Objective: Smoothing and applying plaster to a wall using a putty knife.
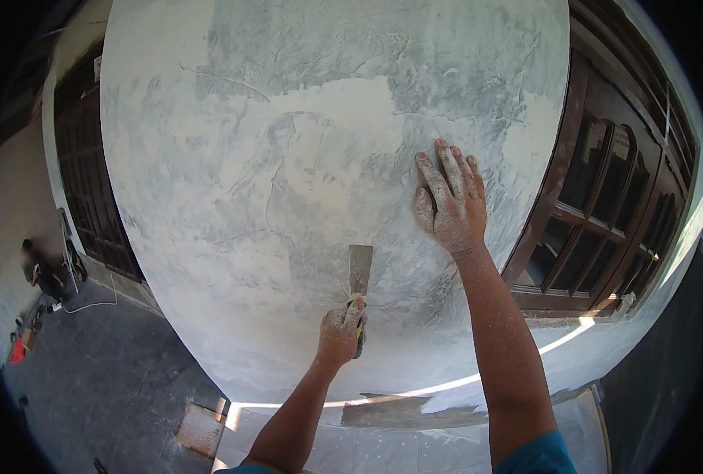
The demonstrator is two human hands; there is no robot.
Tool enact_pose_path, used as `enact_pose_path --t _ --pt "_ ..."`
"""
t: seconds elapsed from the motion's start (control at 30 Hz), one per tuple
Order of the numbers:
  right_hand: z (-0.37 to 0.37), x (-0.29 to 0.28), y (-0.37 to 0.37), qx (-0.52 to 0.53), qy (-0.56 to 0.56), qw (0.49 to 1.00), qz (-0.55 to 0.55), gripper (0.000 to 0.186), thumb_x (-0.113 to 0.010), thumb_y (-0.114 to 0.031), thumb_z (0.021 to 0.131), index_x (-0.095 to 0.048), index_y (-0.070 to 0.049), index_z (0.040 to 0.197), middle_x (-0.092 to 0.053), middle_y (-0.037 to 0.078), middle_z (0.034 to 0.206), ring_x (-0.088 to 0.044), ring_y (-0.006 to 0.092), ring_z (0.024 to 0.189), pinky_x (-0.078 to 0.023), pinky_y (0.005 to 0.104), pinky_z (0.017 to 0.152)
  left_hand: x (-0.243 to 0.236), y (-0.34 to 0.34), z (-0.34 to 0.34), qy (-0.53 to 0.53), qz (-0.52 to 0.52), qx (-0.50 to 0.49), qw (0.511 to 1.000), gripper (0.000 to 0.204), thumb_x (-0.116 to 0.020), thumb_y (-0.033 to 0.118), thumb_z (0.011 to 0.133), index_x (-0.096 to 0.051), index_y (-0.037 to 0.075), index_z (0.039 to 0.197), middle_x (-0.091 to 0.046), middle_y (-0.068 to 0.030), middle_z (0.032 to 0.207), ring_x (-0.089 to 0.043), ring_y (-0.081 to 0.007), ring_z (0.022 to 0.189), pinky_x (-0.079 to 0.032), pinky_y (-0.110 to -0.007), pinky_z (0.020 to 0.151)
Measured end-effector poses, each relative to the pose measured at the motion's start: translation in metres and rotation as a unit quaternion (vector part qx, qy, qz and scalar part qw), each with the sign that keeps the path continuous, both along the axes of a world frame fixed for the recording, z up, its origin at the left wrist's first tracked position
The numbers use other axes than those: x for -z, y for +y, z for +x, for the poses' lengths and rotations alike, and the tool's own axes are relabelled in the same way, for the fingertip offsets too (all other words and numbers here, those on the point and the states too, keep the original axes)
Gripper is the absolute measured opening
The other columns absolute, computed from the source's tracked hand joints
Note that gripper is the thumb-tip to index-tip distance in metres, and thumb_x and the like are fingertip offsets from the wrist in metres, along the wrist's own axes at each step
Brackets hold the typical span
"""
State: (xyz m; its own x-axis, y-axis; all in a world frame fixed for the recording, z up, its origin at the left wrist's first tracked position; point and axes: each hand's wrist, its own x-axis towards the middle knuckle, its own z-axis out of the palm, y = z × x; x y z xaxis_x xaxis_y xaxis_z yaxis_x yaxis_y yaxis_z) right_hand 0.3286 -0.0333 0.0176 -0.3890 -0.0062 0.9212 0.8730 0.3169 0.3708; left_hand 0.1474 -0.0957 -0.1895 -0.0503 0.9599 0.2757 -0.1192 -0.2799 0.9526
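My left hand point(342, 332), dusted with white, grips a putty knife point(360, 265) by its handle, its flat grey blade pointing up against the plastered wall point(320, 158). The wall shows rough patches of white and grey with thin raised ridges. Higher and to the right, my right hand point(454, 197) rests on the wall with its fingers extended and slightly apart, coated in pale dust and holding nothing.
Dark wooden windows flank the wall at right point(588, 221) and left point(90, 182). At far left a person point(47, 276) is by red and other items point(19, 340) on the grey floor point(106, 379). A stained board point(197, 430) lies below.
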Motion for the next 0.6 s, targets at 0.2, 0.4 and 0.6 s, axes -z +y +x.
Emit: enact_pose_path --t 0.2,0.4,0.6 --pt "0.001 0.0 0.0 0.002 0.0 1.0 -0.003 0.046 -0.064 -0.021 0.085 -0.063 -0.02 0.13 -0.051 0.01 0.145 -0.051 0.0289 0.131 -0.035 0.0476 0.113 -0.043 -0.006 -0.006 -0.024 0.026 0.042 0.998 0.046 -0.055 0.042 0.099 -0.06 0.004 0.074 -0.054 -0.0041 0.059 -0.055 -0.0143 0.044 -0.042 -0.03 0.043" --pt "0.001 0.002 0.0 0.0 0.001 1.0 -0.003 0.046 -0.064 -0.021 0.084 -0.063 -0.02 0.13 -0.052 0.01 0.144 -0.051 0.0286 0.131 -0.035 0.0473 0.113 -0.024 -0.01 -0.009 0.009 -0.008 0.045 0.999 0.049 -0.053 0.044 0.1 -0.061 0.004 0.073 -0.056 -0.0055 0.057 -0.056 -0.0156 0.044 -0.043 -0.03 0.043" --pt "-0.002 0.0 -0.001 -0.005 -0.001 1.0 0.003 0.046 -0.064 -0.02 0.084 -0.063 -0.02 0.13 -0.052 0.01 0.144 -0.051 0.0285 0.131 -0.035 0.0471 0.113 0.005 0.015 -0.016 0.187 0.266 -0.123 0.938 0.04 -0.052 0.032 0.101 -0.065 0.003 0.078 -0.055 -0.0078 0.057 -0.058 -0.02 0.049 -0.047 -0.036 0.052"
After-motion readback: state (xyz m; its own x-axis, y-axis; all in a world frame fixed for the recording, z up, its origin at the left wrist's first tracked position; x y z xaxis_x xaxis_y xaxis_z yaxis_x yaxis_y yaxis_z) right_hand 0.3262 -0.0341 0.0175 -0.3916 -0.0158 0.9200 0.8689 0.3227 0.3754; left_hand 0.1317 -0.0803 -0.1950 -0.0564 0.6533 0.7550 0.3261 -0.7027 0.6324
